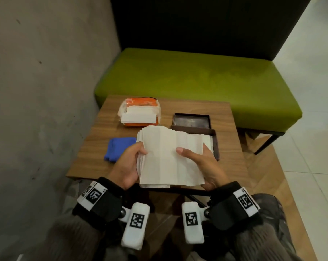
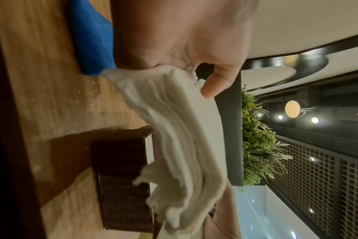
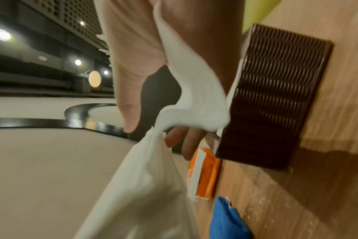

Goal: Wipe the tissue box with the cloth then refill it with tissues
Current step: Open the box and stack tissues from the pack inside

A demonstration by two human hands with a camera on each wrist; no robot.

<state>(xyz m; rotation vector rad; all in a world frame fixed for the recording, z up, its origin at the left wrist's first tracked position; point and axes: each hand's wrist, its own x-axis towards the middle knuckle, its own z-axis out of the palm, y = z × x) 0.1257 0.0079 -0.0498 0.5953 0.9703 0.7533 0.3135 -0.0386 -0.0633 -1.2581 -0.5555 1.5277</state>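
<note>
Both my hands hold a thick stack of white tissues point(image 1: 170, 157) above the near half of the wooden table point(image 1: 95, 132). My left hand point(image 1: 130, 164) grips its left edge, thumb on top. My right hand point(image 1: 199, 162) grips the right edge the same way. The stack point(image 2: 180, 129) sags between them; in the right wrist view the tissues point(image 3: 194, 80) run through my palm. The dark brown ribbed tissue box point(image 1: 215, 146) stands open just behind the stack, white tissues inside; its side point(image 3: 276, 97) shows. Its lid point(image 1: 191, 120) lies further back. The blue cloth point(image 1: 118, 149) lies crumpled at left.
An orange tissue pack point(image 1: 138, 112), torn open with white tissues showing, sits at the table's far left. A green bench point(image 1: 197, 78) stands behind the table, a grey wall point(image 1: 42, 81) to the left, pale floor tiles point(image 1: 313, 129) to the right.
</note>
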